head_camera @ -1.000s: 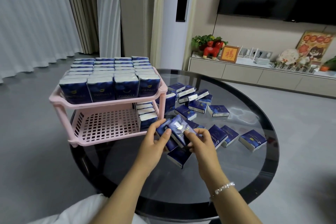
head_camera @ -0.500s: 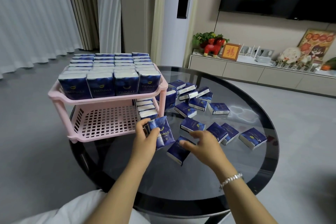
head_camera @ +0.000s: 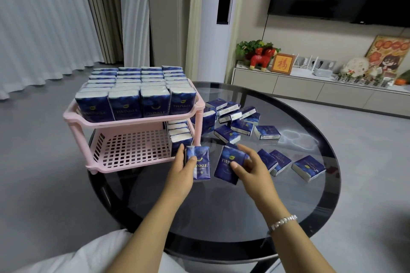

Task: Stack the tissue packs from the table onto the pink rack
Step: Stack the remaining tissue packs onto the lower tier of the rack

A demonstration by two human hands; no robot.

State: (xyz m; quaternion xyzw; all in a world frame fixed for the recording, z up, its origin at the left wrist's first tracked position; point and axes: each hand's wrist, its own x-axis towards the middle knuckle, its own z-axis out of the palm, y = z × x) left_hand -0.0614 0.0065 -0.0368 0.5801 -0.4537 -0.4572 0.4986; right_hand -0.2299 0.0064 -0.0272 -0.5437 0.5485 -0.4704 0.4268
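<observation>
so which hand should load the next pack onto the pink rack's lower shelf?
Left. The left hand already holds an upright pack beside the lower shelf opening; the right hand is farther away, just grasping another pack.

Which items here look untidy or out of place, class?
Nothing is damaged or spilled. The loose tissue packs on the glass table lie jumbled at all angles, some overlapping, unlike the neat upright rows on the pink rack. Its lower shelf holds only one short row at the right.
</observation>
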